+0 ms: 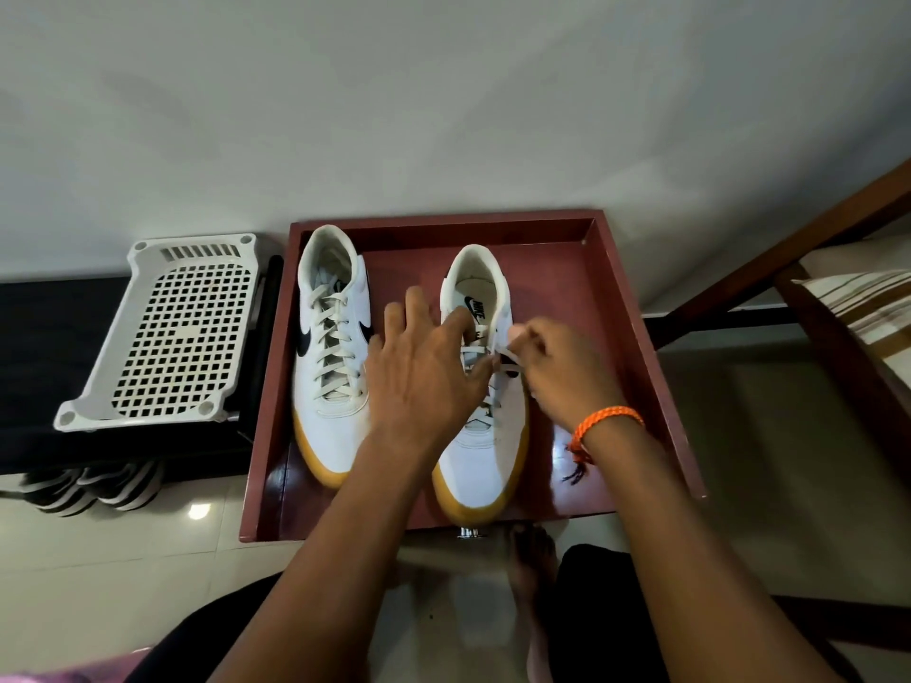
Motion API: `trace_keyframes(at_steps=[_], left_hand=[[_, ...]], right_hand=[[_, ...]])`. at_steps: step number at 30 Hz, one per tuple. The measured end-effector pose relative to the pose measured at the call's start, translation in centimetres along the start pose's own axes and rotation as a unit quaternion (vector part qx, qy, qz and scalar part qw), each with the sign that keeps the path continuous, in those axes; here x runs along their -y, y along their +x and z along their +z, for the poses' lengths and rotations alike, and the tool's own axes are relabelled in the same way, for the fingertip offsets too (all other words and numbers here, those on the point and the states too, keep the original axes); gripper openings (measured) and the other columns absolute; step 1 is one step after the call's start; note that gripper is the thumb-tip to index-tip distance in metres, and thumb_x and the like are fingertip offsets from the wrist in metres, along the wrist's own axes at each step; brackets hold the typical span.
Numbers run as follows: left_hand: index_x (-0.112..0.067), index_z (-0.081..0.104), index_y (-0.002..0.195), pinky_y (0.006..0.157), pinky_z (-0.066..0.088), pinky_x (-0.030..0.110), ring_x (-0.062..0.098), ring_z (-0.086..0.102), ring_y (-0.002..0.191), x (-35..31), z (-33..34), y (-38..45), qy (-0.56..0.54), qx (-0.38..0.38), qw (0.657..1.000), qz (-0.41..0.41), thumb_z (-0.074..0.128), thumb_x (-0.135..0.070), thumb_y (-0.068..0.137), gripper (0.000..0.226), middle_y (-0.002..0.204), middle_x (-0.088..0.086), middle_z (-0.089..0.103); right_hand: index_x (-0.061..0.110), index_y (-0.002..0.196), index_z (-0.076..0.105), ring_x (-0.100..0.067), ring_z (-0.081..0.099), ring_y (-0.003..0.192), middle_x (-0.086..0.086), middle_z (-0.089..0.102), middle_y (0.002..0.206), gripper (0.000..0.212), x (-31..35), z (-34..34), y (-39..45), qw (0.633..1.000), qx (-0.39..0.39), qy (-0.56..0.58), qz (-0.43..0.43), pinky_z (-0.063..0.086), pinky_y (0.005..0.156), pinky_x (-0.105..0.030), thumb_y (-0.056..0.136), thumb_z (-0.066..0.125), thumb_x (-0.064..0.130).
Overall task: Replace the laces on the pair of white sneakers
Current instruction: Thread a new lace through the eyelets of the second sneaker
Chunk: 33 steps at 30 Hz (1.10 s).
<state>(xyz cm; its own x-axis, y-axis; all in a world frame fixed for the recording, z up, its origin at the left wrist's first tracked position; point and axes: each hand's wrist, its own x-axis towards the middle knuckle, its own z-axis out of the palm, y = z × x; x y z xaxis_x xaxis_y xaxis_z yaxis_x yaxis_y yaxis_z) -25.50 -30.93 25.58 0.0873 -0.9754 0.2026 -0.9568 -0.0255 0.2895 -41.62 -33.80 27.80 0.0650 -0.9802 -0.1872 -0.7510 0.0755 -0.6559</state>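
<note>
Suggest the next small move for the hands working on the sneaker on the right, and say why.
Probably draw the lace out through the upper eyelet. The right hand pinches it beside the right sneaker, the left hand steadies the tongue area, and the left sneaker looks fully laced.

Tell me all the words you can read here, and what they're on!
"NIKE": printed in dark letters on the insole of the right sneaker, seen upside down at its heel.
The left sneaker shows only dark swoosh marks, no letters.
No other writing shows.
</note>
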Motion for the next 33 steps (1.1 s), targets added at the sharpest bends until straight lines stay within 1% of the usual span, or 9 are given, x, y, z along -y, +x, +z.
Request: trace_keyframes(at_steps=[3,6,9,12,15,18,23,29,33], left_hand=[[-0.030,0.062,0.114,0.082,0.055,0.049,0.030,0.050,0.121,0.4,0.3,0.0,-0.039,0.011,0.999,0.007,0.069,-0.055,0.090,0.035,0.141,0.002,0.046],[-0.033,0.061,0.115,0.077,0.057,0.046,0.029,0.053,0.120,0.6,0.5,0.0,-0.094,0.034,0.995,-0.004,0.072,-0.051,0.090,0.032,0.145,-0.002,0.043],[-0.036,0.061,0.105,0.076,0.057,0.045,0.026,0.054,0.122,0.7,0.3,0.1,-0.160,0.061,0.985,-0.031,0.081,-0.053,0.085,0.033,0.141,-0.005,0.042],[-0.037,0.061,0.103,0.074,0.057,0.044,0.026,0.058,0.122,0.5,0.1,0.0,-0.188,0.074,0.979,-0.038,0.085,-0.053,0.081,0.036,0.142,-0.006,0.042],[-0.035,0.061,0.104,0.068,0.051,0.037,0.026,0.064,0.111,0.4,-0.1,0.0,-0.189,0.073,0.979,-0.036,0.083,-0.052,0.080,0.037,0.144,-0.006,0.041],[-0.034,0.060,0.102,0.068,0.050,0.035,0.021,0.064,0.104,0.8,-0.4,0.1,-0.193,0.067,0.978,-0.043,0.085,-0.056,0.079,0.040,0.138,-0.011,0.044],[-0.035,0.059,0.110,0.070,0.049,0.033,0.016,0.064,0.105,0.7,-0.7,-0.1,-0.179,0.084,0.979,-0.040,0.087,-0.063,0.074,0.054,0.141,-0.013,0.047],[-0.037,0.054,0.101,0.072,0.057,0.040,0.017,0.063,0.102,0.6,-0.6,-0.2,-0.166,0.075,0.982,-0.043,0.086,-0.066,0.074,0.051,0.138,-0.014,0.048],[-0.037,0.054,0.106,0.078,0.057,0.043,0.021,0.062,0.107,0.3,-0.3,-0.3,-0.152,0.070,0.985,-0.038,0.086,-0.066,0.074,0.053,0.137,-0.009,0.047]], right_hand=[[0.015,0.087,0.064,0.002,0.056,0.063,0.010,0.062,0.072,0.021,1.5,0.6,-0.8,0.994,0.028,0.102,-0.041,0.037,0.052,-0.010,0.106,0.056,0.017],[0.014,0.086,0.066,0.005,0.053,0.056,0.020,0.058,0.059,0.023,1.8,-0.3,-0.4,0.967,0.062,0.242,-0.058,0.041,0.059,-0.013,0.107,0.056,0.011],[0.023,0.088,0.065,-0.005,0.059,0.066,0.014,0.064,0.071,0.017,-0.2,-0.1,0.4,0.991,-0.002,0.125,-0.043,0.051,0.065,-0.037,0.103,0.062,0.030],[0.029,0.091,0.061,-0.019,0.066,0.083,0.007,0.069,0.090,0.019,-0.7,0.4,-0.2,1.000,0.007,0.003,-0.008,0.053,0.073,-0.038,0.101,0.059,0.045],[0.020,0.090,0.066,-0.022,0.063,0.079,-0.001,0.069,0.084,0.015,0.1,0.9,-0.5,0.998,0.010,-0.043,-0.035,0.043,0.061,-0.030,0.102,0.059,0.026],[0.004,0.080,0.068,-0.013,0.060,0.068,-0.006,0.069,0.076,0.018,0.8,0.3,-0.3,0.990,0.009,0.133,-0.037,0.042,0.060,-0.028,0.096,0.063,0.008],[0.013,0.076,0.068,-0.009,0.042,0.055,-0.003,0.057,0.071,0.027,1.6,-2.4,-0.3,0.870,0.033,0.492,-0.011,0.034,0.054,-0.027,0.098,0.057,0.003],[0.018,0.082,0.054,-0.012,0.037,0.066,0.004,0.049,0.073,0.007,0.9,-4.6,-0.5,0.641,0.130,0.755,-0.047,0.030,0.062,-0.027,0.088,0.054,0.013],[0.017,0.082,0.033,-0.013,0.021,0.068,0.003,0.029,0.077,0.017,0.4,-4.6,-0.4,0.612,0.140,0.775,-0.080,0.022,0.062,-0.029,0.088,0.049,0.015]])
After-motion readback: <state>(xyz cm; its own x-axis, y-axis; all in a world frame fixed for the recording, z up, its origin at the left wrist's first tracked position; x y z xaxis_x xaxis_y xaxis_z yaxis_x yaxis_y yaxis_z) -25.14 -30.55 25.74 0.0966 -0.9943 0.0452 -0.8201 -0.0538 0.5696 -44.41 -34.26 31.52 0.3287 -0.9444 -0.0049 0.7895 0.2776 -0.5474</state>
